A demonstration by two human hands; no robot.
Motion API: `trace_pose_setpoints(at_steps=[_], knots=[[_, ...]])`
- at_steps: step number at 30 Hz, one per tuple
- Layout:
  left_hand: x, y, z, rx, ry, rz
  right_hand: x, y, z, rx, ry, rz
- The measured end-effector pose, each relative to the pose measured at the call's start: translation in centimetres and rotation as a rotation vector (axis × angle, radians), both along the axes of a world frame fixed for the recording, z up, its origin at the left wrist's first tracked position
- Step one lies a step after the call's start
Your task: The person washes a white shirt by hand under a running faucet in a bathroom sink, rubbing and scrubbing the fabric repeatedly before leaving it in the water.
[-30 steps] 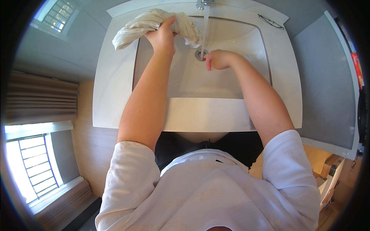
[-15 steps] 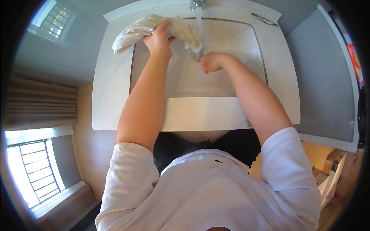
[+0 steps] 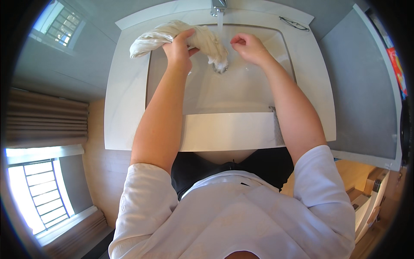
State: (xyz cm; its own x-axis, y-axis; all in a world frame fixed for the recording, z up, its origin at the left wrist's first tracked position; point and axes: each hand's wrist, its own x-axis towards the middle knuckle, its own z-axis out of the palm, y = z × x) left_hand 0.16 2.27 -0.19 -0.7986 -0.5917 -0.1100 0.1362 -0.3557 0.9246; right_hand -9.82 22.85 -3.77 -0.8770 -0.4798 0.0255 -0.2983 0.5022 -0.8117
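White fabric, bunched into a thick, creased roll, makes up the cloth (image 3: 161, 36) at the basin (image 3: 233, 95). Its left end reaches past the basin's left rim, over the pale counter (image 3: 125, 99); whether it touches the counter there cannot be told. Its middle crosses the basin's rear left corner, and its right end droops inside the basin, close above the metal drain (image 3: 221, 69) and partly covering it.

The left hand (image 3: 177, 48) is closed around the middle of the cloth, above the basin's left rear part, with one digit laid across the top of the fabric and others showing beneath it. The right hand (image 3: 251, 46) is above the basin's right rear part, apart from the cloth. Its fingers curl loosely inward; whether the fingertips meet the thumb or pinch anything cannot be told.

Behind the basin stands a chrome faucet (image 3: 219, 5), and a stream of water (image 3: 220, 21) falls from it into the basin between the cloth's drooping end and the right hand. Whether the stream strikes the fabric is unclear. A pair of glasses (image 3: 294, 23) with dark frames rests on the counter behind the basin's right rear corner. In front of the basin, a grey strip (image 3: 278, 129) shows on the counter just beside the right forearm.
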Motion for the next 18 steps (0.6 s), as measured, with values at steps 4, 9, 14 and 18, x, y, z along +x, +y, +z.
trace_pose_setpoints(at_steps=[4, 9, 14, 18], knots=[[0.2, -0.8, -0.4, 0.007, 0.011, -0.091, 0.7, -1.3, 0.6, -0.132, 0.184, 0.004], [0.4, -1.3, -0.3, 0.002, -0.015, -0.212, 0.9, -1.6, 1.4, -0.201, 0.244, -0.084], [0.6, -1.4, -0.6, -0.074, -0.028, -0.161, 2.2, -1.9, 3.1, -0.110, 0.226, -0.153], [0.4, -1.2, -0.1, -0.043, -0.070, -0.164, 1.9, -1.4, 2.8, -0.253, 0.147, -0.127]])
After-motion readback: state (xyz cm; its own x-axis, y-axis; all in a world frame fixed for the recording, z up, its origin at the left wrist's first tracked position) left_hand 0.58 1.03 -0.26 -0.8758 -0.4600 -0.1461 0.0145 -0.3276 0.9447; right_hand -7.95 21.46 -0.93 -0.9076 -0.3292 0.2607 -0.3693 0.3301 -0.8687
